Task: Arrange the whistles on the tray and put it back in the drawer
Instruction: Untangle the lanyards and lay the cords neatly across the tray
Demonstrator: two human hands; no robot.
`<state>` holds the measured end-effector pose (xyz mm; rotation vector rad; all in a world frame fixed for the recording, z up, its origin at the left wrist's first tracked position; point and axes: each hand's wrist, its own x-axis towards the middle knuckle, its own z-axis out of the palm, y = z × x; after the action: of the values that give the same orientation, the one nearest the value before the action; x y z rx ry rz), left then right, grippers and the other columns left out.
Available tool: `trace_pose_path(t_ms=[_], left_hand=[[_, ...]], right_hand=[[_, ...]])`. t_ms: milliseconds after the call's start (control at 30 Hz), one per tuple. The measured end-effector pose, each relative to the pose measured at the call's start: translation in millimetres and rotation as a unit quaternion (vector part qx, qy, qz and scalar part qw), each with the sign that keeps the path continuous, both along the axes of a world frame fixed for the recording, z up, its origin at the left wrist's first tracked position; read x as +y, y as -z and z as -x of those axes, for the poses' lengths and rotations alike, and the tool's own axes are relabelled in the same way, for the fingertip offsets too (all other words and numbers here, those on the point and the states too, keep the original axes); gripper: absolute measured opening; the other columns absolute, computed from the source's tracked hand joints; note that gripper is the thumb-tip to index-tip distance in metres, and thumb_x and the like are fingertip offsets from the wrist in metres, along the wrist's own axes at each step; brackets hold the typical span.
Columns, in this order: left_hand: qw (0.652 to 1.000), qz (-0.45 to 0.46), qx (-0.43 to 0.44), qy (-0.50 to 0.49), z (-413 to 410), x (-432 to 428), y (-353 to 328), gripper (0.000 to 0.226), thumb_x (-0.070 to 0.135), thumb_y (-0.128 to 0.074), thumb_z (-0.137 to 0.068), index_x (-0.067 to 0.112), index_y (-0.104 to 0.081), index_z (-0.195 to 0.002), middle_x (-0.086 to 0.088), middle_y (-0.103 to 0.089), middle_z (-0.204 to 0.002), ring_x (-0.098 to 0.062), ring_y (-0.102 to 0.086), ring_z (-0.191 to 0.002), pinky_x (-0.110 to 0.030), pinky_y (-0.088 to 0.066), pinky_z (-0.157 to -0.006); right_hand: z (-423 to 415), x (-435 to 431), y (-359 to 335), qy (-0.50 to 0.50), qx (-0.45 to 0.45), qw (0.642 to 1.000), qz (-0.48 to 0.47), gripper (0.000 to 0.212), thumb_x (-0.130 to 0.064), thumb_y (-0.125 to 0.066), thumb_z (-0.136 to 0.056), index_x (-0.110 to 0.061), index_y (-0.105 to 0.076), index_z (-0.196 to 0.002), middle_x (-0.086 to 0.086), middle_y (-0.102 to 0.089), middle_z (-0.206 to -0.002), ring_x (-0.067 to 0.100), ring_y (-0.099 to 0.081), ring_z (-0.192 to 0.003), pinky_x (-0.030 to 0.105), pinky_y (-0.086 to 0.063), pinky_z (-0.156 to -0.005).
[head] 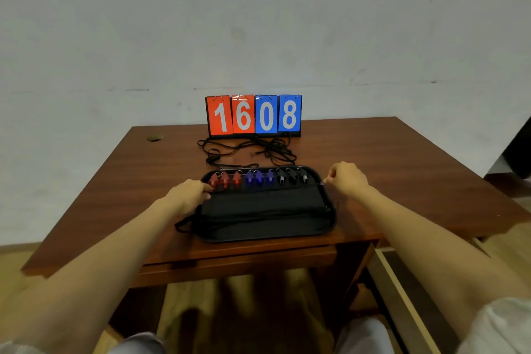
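A black tray (267, 227) lies at the near edge of a brown wooden desk (373, 169). Along its far rim stand red whistles (224, 179), blue whistles (258, 177) and black whistles (292, 177) in one row. Black lanyard cords (247, 149) trail from them over the desk behind the tray. My left hand (188, 195) rests at the tray's left edge beside the red whistles, fingers curled on the rim. My right hand (349, 178) is at the tray's right far corner, fingers pinched together near the rim. The closed drawer front (235, 263) shows under the desk edge.
A flip scoreboard (254, 115) reading 1608 stands at the back of the desk against the white wall. A cable hole (155, 138) is at the far left of the desk. My knees are under the desk. A dark object stands at the right edge.
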<state>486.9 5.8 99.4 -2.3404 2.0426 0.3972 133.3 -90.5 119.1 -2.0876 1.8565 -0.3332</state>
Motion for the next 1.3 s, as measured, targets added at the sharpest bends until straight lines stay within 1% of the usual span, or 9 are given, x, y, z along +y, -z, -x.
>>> trace_pose_path(t_ms=[100, 167, 333, 567, 733, 833, 933, 1200, 1300], left_hand=[[0.998, 0.024, 0.062, -0.017, 2.5, 6.7, 10.8, 0.018, 0.024, -0.050, -0.096, 0.017, -0.054, -0.112, -0.007, -0.066, -0.097, -0.024, -0.061, -0.088, -0.035, -0.047, -0.075], [0.997, 0.052, 0.058, -0.017, 4.9, 7.8, 17.5, 0.011, 0.023, -0.051, -0.095, 0.017, -0.057, -0.102, -0.009, -0.067, -0.100, -0.025, -0.061, -0.089, -0.037, -0.049, -0.076], [0.996, 0.088, 0.020, -0.024, 8.8, 8.8, 32.2, 0.028, 0.014, -0.045, -0.097, 0.016, -0.064, -0.117, -0.011, -0.063, -0.121, -0.028, -0.061, -0.105, -0.037, -0.051, -0.084], [0.997, 0.069, -0.006, -0.021, 13.9, 4.3, 42.9, 0.028, 0.015, -0.048, -0.096, 0.014, -0.064, -0.119, -0.010, -0.062, -0.125, -0.029, -0.058, -0.114, -0.040, -0.047, -0.098], [0.996, 0.066, -0.048, -0.030, 13.6, 3.8, 47.1, 0.030, 0.019, -0.046, -0.097, 0.017, -0.062, -0.122, -0.010, -0.058, -0.129, -0.029, -0.053, -0.119, -0.040, -0.044, -0.097], [0.996, 0.050, -0.073, -0.033, 15.0, 3.6, 48.5, 0.031, 0.024, -0.044, -0.098, 0.021, -0.061, -0.123, -0.008, -0.053, -0.131, -0.030, -0.045, -0.124, -0.043, -0.036, -0.101], [0.996, 0.041, -0.073, -0.038, 18.6, 4.7, 48.6, 0.034, 0.033, -0.040, -0.099, 0.024, -0.059, -0.125, -0.007, -0.049, -0.132, -0.029, -0.039, -0.126, -0.045, -0.027, -0.105], [0.998, 0.039, -0.026, 0.042, 30.0, 13.6, 55.5, 0.052, 0.054, -0.044, -0.092, 0.026, -0.047, -0.136, -0.002, -0.046, -0.137, -0.022, -0.034, -0.133, -0.043, -0.020, -0.109], [0.998, 0.019, -0.036, 0.054, 29.9, 16.8, 57.8, 0.055, 0.052, -0.048, -0.091, 0.026, -0.043, -0.139, -0.002, -0.043, -0.140, -0.022, -0.031, -0.134, -0.042, -0.018, -0.110]], right_hand=[[6.4, 7.8, 7.0, 0.013, -0.012, 1.000, -0.022, 0.026, -0.026, -0.064, -0.089, 0.000, -0.070, -0.087, 0.015, -0.072, -0.087, 0.032, -0.066, -0.079, 0.038, -0.051, -0.064], [10.3, 12.0, 11.1, 0.019, -0.014, 0.999, -0.027, 0.025, -0.026, -0.064, -0.088, -0.001, -0.071, -0.087, 0.015, -0.072, -0.088, 0.033, -0.067, -0.081, 0.040, -0.055, -0.070], [15.9, 17.5, 24.1, 0.018, -0.012, 0.999, -0.023, 0.020, -0.015, -0.056, -0.090, -0.002, -0.071, -0.086, 0.015, -0.072, -0.088, 0.034, -0.067, -0.082, 0.042, -0.055, -0.071], [18.8, 17.0, 39.4, -0.006, -0.001, 1.000, -0.009, 0.017, -0.019, -0.057, -0.093, -0.008, -0.068, -0.087, 0.009, -0.068, -0.083, 0.026, -0.060, -0.074, 0.033, -0.046, -0.062], [18.8, 15.3, 48.5, -0.013, 0.026, 0.999, 0.019, 0.015, -0.022, -0.057, -0.094, -0.012, -0.065, -0.085, 0.006, -0.061, -0.081, 0.023, -0.055, -0.075, 0.033, -0.044, -0.064], [17.6, 14.0, 51.3, -0.034, 0.060, 0.997, 0.037, 0.020, -0.025, -0.055, -0.094, -0.010, -0.068, -0.099, 0.011, -0.064, -0.099, 0.029, -0.055, -0.100, 0.039, -0.048, -0.078], [15.3, 12.9, 53.2, -0.075, 0.094, 0.990, 0.070, 0.026, -0.025, -0.050, -0.096, -0.014, -0.063, -0.116, 0.009, -0.057, -0.123, 0.031, -0.041, -0.125, 0.042, -0.040, -0.098], [1.5, 18.9, 59.2, -0.205, 0.157, 0.966, 0.015, 0.039, -0.021, -0.051, -0.096, -0.018, -0.051, -0.136, 0.002, -0.044, -0.147, 0.023, -0.019, -0.145, 0.048, -0.012, -0.118], [2.0, 21.3, 63.5, -0.210, 0.161, 0.964, -0.002, 0.038, -0.016, -0.048, -0.097, -0.019, -0.050, -0.134, 0.005, -0.046, -0.145, 0.024, -0.023, -0.143, 0.050, -0.011, -0.117]])
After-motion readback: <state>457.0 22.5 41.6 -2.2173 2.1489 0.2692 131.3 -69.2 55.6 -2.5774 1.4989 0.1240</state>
